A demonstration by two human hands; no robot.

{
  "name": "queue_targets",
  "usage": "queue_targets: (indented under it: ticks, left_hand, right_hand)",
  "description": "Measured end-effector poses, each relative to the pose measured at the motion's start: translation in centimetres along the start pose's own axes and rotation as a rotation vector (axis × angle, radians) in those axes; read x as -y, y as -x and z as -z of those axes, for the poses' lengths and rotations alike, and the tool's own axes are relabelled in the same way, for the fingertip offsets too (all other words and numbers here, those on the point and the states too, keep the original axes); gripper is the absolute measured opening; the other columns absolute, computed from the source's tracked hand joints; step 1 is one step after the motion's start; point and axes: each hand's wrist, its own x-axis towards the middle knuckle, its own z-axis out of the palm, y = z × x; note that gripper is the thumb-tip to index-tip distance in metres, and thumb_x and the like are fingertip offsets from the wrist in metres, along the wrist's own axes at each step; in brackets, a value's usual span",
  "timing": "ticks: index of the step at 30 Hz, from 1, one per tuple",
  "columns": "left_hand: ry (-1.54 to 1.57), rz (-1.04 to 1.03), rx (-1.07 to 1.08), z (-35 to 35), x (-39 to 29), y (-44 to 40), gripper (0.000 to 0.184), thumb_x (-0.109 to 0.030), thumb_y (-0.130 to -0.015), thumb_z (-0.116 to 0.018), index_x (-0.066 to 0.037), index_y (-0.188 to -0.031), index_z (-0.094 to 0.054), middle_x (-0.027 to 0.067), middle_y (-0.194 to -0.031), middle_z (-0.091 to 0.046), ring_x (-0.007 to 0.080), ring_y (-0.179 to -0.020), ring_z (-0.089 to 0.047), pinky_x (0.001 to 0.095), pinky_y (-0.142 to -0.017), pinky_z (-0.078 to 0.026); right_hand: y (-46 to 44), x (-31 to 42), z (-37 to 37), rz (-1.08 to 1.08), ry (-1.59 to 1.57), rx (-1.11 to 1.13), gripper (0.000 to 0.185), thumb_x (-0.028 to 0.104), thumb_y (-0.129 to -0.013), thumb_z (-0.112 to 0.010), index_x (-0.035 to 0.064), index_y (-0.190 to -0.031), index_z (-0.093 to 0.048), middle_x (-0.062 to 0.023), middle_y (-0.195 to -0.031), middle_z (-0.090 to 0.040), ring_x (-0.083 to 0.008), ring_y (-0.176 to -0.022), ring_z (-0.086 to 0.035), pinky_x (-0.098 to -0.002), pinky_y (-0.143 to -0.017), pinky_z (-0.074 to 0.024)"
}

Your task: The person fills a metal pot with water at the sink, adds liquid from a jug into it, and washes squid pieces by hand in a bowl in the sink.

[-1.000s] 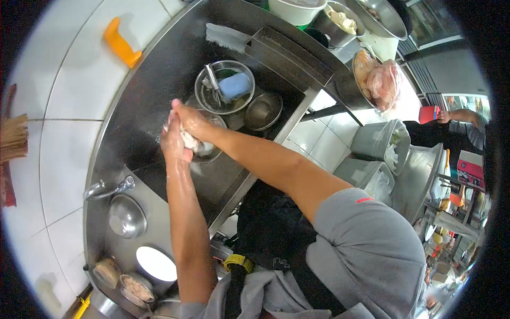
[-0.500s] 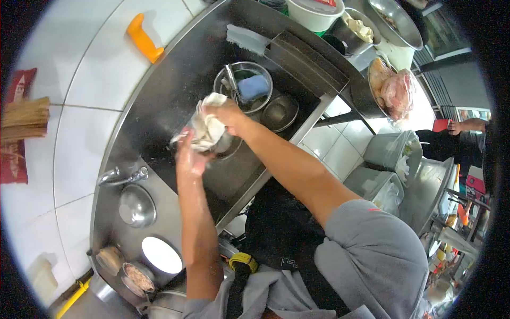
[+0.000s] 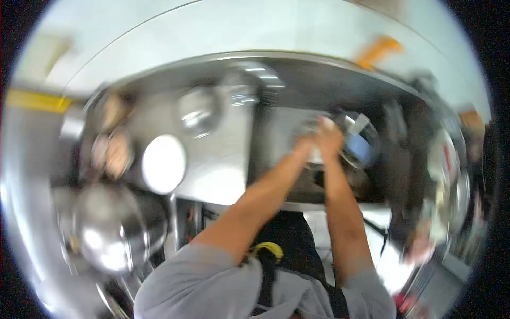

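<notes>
The big metal sink (image 3: 273, 151) is now straight ahead, as the view has swung round. Left of the sink and nearer the person is a big shiny pot (image 3: 101, 212). A white round thing (image 3: 164, 164) and a small metal bowl (image 3: 200, 111) are also left of the sink. Inside the sink, on its right side, a blue block (image 3: 359, 149) sits in a bowl.

The white cloth (image 3: 315, 156) is in the sink too, between the left hand (image 3: 305, 148) and the right hand (image 3: 330, 139). Just before, it was spread out more; now it looks bunched up small, and the hands are closer together. So the work seems to be going on with the same cloth. The fingers are too blurry, so I cannot tell if either hand is open or closed.

No names, labels or words can be read.
</notes>
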Motion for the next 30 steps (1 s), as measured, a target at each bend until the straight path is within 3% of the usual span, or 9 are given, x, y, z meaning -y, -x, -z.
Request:
queue_targets:
  ticks: [2, 5, 6, 8, 12, 15, 19, 24, 30]
  left_hand:
    - [-0.539, -0.062, -0.225, 0.5, 0.0, -0.9, 0.055, -0.038, -0.089, -0.057, -0.005, -0.132, -0.051, 0.0179, -0.132, -0.055, 0.0298, -0.125, -0.049, 0.0435, -0.103, -0.04]
    - [-0.175, -0.075, -0.022, 1.0, 0.7, -2.3, 0.065, -0.049, -0.091, -0.044, -0.011, -0.144, -0.039, 0.0168, -0.151, -0.032, 0.0348, -0.14, -0.027, 0.0442, -0.118, -0.012]
    - [-0.094, -0.351, 0.251, 1.4, 0.2, -2.2, 0.043, -0.039, -0.093, -0.052, -0.004, -0.114, -0.064, 0.0137, -0.117, -0.064, 0.0222, -0.108, -0.059, 0.0376, -0.098, -0.043]
    - [-0.37, -0.609, 0.188, 1.5, -1.4, 0.0, 0.038, -0.039, -0.089, -0.057, -0.004, -0.102, -0.066, 0.0108, -0.105, -0.066, 0.0216, -0.096, -0.061, 0.0374, -0.088, -0.047]
    - [-0.706, -0.465, 0.191, 3.2, -7.8, 7.2, 0.034, -0.038, -0.082, -0.066, -0.004, -0.087, -0.064, 0.0036, -0.081, -0.064, 0.017, -0.074, -0.06, 0.0379, -0.065, -0.049]
    - [-0.06, -0.428, 0.026, 1.4, -7.2, 7.3, 0.033, -0.035, -0.074, -0.075, -0.006, -0.082, -0.062, 0.001, -0.071, -0.059, 0.013, -0.064, -0.056, 0.0352, -0.057, -0.046]
    - [-0.137, -0.403, -0.599, -3.8, -0.4, -1.2, 0.032, -0.028, -0.082, -0.062, -0.003, -0.101, -0.064, 0.0149, -0.091, -0.067, 0.0269, -0.081, -0.064, 0.0386, -0.071, -0.05]
    - [0.48, -0.169, -0.41, -3.9, -2.4, -1.6, 0.017, -0.01, -0.083, -0.055, -0.002, -0.097, -0.06, 0.0111, -0.083, -0.062, 0.0213, -0.074, -0.06, 0.0391, -0.067, -0.049]
    - [-0.496, -0.426, -0.406, -1.3, 3.0, -10.9, 0.022, -0.02, -0.086, -0.057, -0.002, -0.099, -0.061, 0.0132, -0.088, -0.063, 0.026, -0.079, -0.06, 0.0427, -0.066, -0.049]
  right_hand:
    - [0.9, 0.9, 0.9, 0.128, -0.03, 0.164, 0.048, 0.047, -0.089, -0.06, 0.0025, -0.104, -0.069, -0.0178, -0.095, -0.07, -0.0308, -0.087, -0.066, -0.0403, -0.079, -0.0503]
    - [1.1, 2.6, 6.1, 0.03, -0.323, 0.445, 0.035, 0.033, -0.092, -0.06, -0.0007, -0.1, -0.07, -0.0129, -0.093, -0.07, -0.0209, -0.08, -0.063, -0.0354, -0.075, -0.0488]
    - [0.5, 2.1, 7.2, 0.079, -0.237, 0.476, 0.032, 0.027, -0.092, -0.06, -0.0032, -0.099, -0.068, -0.0105, -0.09, -0.07, -0.0212, -0.08, -0.063, -0.0351, -0.076, -0.0486]
    - [-3.2, -2.7, 7.6, 0.356, -0.151, 0.522, 0.03, 0.024, -0.092, -0.06, -0.005, -0.097, -0.067, -0.0097, -0.086, -0.068, -0.0225, -0.08, -0.062, -0.035, -0.076, -0.0489]
    - [-4.3, -3.2, 8.1, -0.019, -0.802, 0.399, 0.026, 0.021, -0.092, -0.06, -0.0033, -0.096, -0.066, -0.0101, -0.088, -0.067, -0.0218, -0.08, -0.062, -0.0341, -0.076, -0.0497]
    - [-3.8, -2.1, 6.6, 0.062, -0.753, 0.255, 0.02, 0.017, -0.09, -0.059, -0.0018, -0.095, -0.064, -0.0087, -0.092, -0.066, -0.02, -0.08, -0.062, -0.0335, -0.076, -0.0501]
    - [2.0, 0.7, 1.7, 0.32, -0.473, -0.031, 0.022, 0.02, -0.088, -0.058, -0.0015, -0.084, -0.06, -0.0126, -0.083, -0.064, -0.0228, -0.071, -0.059, -0.0382, -0.067, -0.0497]
    - [-3.5, -1.9, -0.6, 0.293, -0.332, 0.002, 0.042, 0.034, -0.091, -0.059, -0.0006, -0.068, -0.053, -0.0165, -0.066, -0.058, -0.0276, -0.062, -0.055, -0.0436, -0.061, -0.0439]
    - [-1.3, -2.8, -0.7, 0.307, -0.403, 0.198, 0.039, 0.038, -0.096, -0.051, 0.0028, -0.08, -0.057, -0.0076, -0.081, -0.062, -0.0219, -0.072, -0.059, -0.0364, -0.066, -0.048]
